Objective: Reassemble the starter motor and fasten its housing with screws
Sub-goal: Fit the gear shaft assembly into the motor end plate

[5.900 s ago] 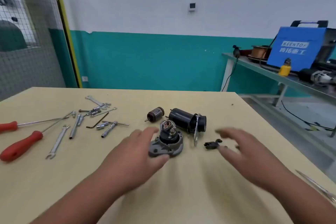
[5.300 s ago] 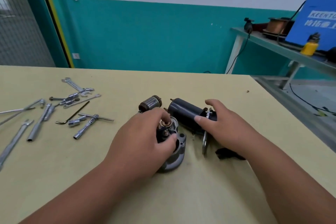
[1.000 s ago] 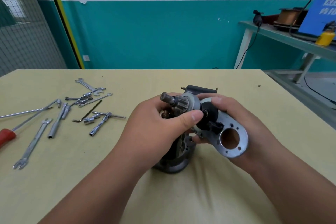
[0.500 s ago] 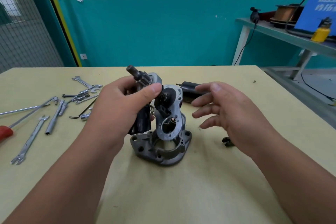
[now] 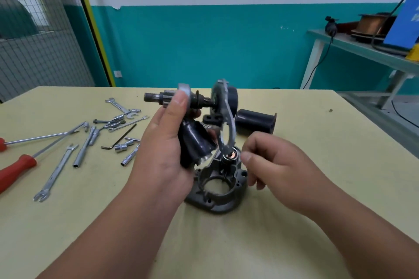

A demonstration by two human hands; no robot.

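Left hand gripped the starter subassembly and held it off the table. Its fingers were wrapped round the black cylinder, and the thumb lay up against the collar of the pinion shaft. The shaft pointed left, roughly level. The metal mounting plate stood edge-on to the camera, with its lower end down at the grey cast housing.

The housing sat on the table with its open ring facing the viewer. A copper-coloured bushing showed at its top, just beside the plate's lower end; contact could not be judged.

Right hand was low at the housing's right side, fingers curled, with the index fingertip just beside the bushing. Could not tell whether it pinched anything.

The black motor casing lay on its side behind the hands, apart from the housing.

Tools were scattered to the left: hex key, sockets, spanner and a red-handled screwdriver running off the left frame edge. The nearest socket lay close to the left wrist.

The table's far edge ran well behind the casing, and its right edge slanted away to the right. Bare tabletop lay between the right hand and that edge, and also along the near side under both forearms. A side bench stood beyond a floor gap on the right, and a mesh fence stood far left.
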